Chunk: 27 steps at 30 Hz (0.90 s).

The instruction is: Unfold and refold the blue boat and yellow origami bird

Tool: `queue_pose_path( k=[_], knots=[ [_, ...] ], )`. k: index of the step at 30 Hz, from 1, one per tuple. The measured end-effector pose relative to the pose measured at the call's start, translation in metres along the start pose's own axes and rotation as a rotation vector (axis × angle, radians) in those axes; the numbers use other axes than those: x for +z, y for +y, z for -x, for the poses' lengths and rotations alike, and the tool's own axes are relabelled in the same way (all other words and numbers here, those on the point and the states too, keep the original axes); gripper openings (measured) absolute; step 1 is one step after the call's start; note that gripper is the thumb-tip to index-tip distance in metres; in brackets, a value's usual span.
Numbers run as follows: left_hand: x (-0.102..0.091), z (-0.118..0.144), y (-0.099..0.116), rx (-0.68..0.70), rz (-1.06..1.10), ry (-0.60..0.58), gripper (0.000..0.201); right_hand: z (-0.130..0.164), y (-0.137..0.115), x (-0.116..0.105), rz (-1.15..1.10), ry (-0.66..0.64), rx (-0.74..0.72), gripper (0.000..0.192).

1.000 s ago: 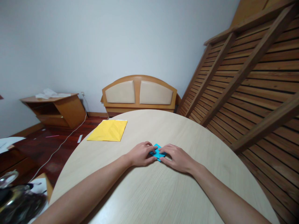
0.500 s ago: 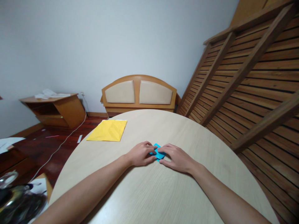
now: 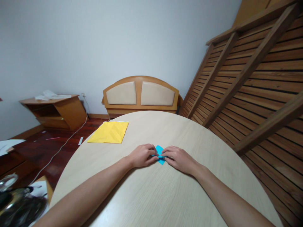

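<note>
Where left hand (image 3: 143, 156) and right hand (image 3: 181, 159) nearly meet, one blue paper (image 3: 159, 149), partly folded, between them. Grip: each thumb and fingers pinched nearly closed on opposite sides. Handling: best with edges aligned, pressure even. Beyond left hand, apart: yellow paper (image 3: 109, 133).

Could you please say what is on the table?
Yellow paper, white along one edge, and blue paper between the left hand and right hand, which cover its sides. Anything underneath is hidden.

place: home, bedroom-like | padded headboard (image 3: 139, 93) | slatted wooden frame (image 3: 263, 48) | dark wood floor (image 3: 35, 148)
</note>
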<state>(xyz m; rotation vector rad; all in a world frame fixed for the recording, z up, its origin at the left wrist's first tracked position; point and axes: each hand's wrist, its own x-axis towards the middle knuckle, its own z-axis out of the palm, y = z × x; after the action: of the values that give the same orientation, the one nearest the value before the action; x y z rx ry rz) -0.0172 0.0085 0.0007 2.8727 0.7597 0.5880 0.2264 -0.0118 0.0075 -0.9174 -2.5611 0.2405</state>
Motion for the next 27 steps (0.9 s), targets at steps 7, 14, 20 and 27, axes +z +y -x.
queue_pose_path(
  k=[7, 14, 20, 27],
  knots=[
    [-0.0038, -0.0007, 0.0021, -0.018, -0.039, -0.029, 0.023, -0.0014, 0.0007, -0.0011, -0.008, 0.003, 0.004, 0.023],
    [-0.0034, 0.0012, -0.0003, 0.005, -0.037, -0.066, 0.021, -0.0015, 0.0016, -0.0006, -0.033, -0.002, 0.015, 0.023],
    [-0.003, 0.0019, -0.0008, -0.001, -0.04, -0.058, 0.02, 0.0, -0.0006, -0.0029, -0.07, -0.012, 0.043, 0.02],
    [-0.0036, 0.0023, 0.0, 0.01, 0.005, -0.04, 0.015, 0.0018, 0.0008, 0.0049, -0.146, 0.035, 0.082, 0.023]
  ],
)
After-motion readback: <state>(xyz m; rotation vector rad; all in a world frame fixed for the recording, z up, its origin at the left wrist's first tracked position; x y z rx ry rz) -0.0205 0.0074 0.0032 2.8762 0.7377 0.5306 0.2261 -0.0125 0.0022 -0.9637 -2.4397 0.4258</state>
